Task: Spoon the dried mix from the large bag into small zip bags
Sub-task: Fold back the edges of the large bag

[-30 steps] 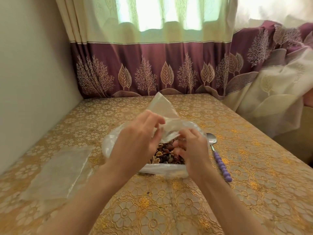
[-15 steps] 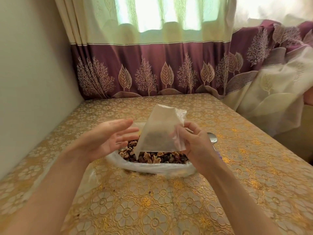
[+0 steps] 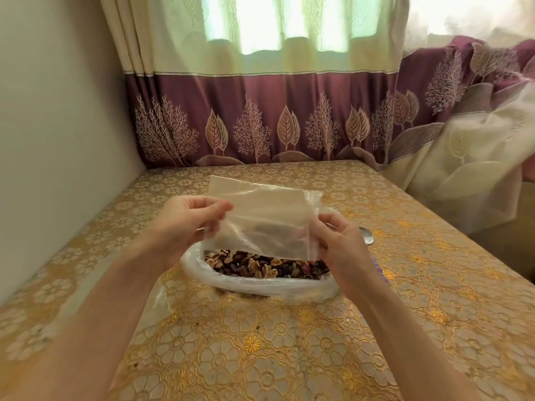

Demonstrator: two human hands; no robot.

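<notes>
I pinch the small zip bag (image 3: 260,224) with both my left hand (image 3: 185,224) and right hand (image 3: 341,241), right above the large bag (image 3: 260,280) of dried mix (image 3: 260,263), so spills fall in; the spoon (image 3: 367,237) waits beside it.

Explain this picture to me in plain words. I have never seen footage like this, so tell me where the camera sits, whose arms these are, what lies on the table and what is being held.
There is no machine here. The camera is worn on a person's head and looks forward and down, so the two bare arms reaching in from the bottom are the wearer's own.

The left hand and the right hand each pinch one side of a small zip bag, a clear, empty plastic pouch held up above the table.

Below it, on the gold flowered tablecloth, lies the large bag, its mouth rolled open, showing the dried mix of nuts and dark fruit.

To the right, mostly hidden by the right hand, lies a spoon; only its metal bowl shows clearly. Behind the table hangs a curtain with a purple band.
</notes>
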